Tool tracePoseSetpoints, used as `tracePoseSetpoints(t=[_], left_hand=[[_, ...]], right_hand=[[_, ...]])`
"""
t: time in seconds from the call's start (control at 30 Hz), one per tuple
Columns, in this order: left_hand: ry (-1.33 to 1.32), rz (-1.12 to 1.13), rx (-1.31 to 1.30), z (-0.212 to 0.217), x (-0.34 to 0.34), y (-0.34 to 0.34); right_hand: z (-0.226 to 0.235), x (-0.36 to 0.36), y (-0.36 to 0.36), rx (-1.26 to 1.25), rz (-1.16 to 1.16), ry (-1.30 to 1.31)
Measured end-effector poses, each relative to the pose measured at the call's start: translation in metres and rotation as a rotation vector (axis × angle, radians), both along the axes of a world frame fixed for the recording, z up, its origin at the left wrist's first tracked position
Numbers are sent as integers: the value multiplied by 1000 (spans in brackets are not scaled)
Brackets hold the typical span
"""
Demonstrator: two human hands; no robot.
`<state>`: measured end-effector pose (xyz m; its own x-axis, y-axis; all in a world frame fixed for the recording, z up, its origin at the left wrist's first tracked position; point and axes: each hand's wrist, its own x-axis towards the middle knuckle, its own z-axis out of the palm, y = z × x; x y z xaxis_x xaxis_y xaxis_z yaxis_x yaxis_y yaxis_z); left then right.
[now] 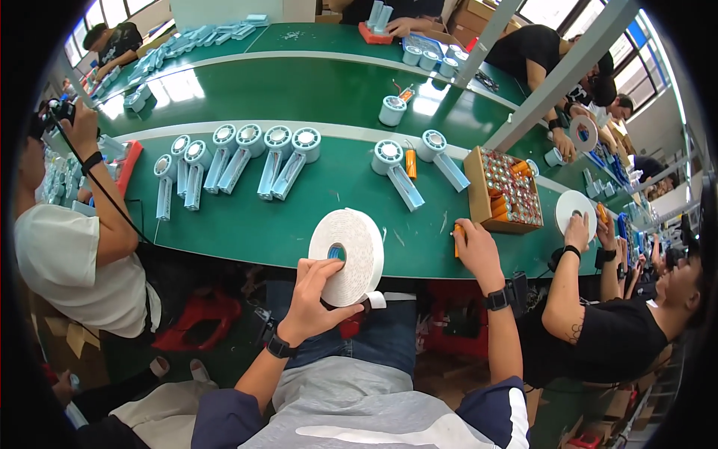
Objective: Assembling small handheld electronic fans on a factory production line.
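- One white tape roll (363,258): left hand (308,298) grasps it, fingers at its core, thumb along its lower edge.
- Right hand (482,256) grasps an orange cell (457,251).

The tape roll (364,258) at the centre looks matt and papery, its wound side face finely uneven. Just right of it, the orange battery cell (458,241) has a smooth plastic-like skin. The packed cells (512,179) above show shiny metal ends inside a carton (477,193) of matt brown cardboard. Pale blue fans (307,142) at upper left are smooth, low-sheen plastic. The green tabletop (232,233) is smooth, while the strip (292,90) beyond it is glossy enough to mirror windows. Lower down: soft grey T-shirt cloth (336,400) and blue denim (393,325).
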<state>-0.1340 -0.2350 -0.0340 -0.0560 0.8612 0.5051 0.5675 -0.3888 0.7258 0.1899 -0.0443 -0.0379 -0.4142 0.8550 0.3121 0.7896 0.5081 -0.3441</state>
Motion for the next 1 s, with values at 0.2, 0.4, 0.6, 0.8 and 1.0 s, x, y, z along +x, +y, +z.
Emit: tracePoseSetpoints(t=[0.2, 0.4, 0.6, 0.8, 1.0], left_hand=[[115, -97, -90, 1, 0, 10], [330, -256, 18, 7, -4, 20], [472, -310, 80, 27, -6, 24], [563, -297, 154, 37, -10, 25], [687, -261, 180, 51, -17, 24]], right_hand=[[22, -25, -21, -336, 20, 107], [82, -54, -54, -760, 280, 578], [112, -65, -33, -801, 438, 383], [113, -67, -40, -795, 470, 408], [126, -71, -45, -621, 490, 254]])
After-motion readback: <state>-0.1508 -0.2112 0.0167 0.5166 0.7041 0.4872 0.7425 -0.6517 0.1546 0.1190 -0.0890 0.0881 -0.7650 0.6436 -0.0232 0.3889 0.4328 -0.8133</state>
